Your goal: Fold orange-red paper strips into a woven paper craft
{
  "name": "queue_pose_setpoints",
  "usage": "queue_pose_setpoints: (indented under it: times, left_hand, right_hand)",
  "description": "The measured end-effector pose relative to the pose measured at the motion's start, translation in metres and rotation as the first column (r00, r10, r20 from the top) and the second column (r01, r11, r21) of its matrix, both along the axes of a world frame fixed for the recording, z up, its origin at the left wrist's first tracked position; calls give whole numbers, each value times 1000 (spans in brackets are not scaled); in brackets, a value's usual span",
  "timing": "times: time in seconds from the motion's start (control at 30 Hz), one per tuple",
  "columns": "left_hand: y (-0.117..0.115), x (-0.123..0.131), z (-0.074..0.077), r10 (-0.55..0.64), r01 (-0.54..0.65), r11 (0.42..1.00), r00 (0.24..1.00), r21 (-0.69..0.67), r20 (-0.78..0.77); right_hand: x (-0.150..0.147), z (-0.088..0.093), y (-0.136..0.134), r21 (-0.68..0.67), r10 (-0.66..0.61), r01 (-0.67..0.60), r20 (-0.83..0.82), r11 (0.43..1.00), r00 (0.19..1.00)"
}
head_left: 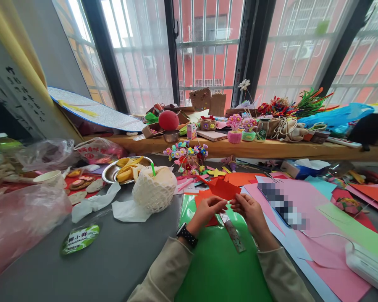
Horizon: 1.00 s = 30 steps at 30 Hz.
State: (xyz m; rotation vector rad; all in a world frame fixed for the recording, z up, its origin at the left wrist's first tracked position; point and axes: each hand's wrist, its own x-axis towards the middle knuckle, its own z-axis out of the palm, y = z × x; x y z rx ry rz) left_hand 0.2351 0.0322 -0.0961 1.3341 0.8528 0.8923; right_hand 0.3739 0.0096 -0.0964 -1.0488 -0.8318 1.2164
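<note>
A piece of red paper (222, 188) is held up over the green glossy sheet (220, 268). My left hand (208, 212), with a dark watch on its wrist, pinches the paper's lower edge. On the other side my right hand (250, 214) grips its lower right corner between thumb and fingers. The paper looks cut or folded into an irregular shape, with a narrow point toward the left. Below the hands a short patterned ruler (234, 235) lies on the green sheet. More red paper (203, 197) rests partly under my left hand.
To the left stand a net-wrapped coconut (154, 191) with a green straw and a metal bowl (105, 174) of bananas. Pink paper (330, 226), a phone (280, 205) and a white cabled device (368, 268) lie right. Craft flowers (234, 126) line the window ledge.
</note>
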Motion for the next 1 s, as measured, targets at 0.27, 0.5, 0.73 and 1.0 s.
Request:
queue_pose_setpoints:
  times: [0.27,0.5,0.73,1.0]
  left_hand:
    - [-3,-1,5,128,-129,989,992,68,15]
    - [-1,-2,0,180,-174,961,984,213,-7]
    - [1,0,0,185,-186,971,983,153,21]
    - [2,0,-2,170,-170,977,985,131,9]
  right_hand:
    - [-4,-4,0,120,85,-133,341,984,936]
    - [-8,-4,-1,69,209,-266,442,961,872]
    - [2,-2,0,167,-3,-81,449,983,893]
    - [-1,4,-3,304,-61,-182,644,935,763]
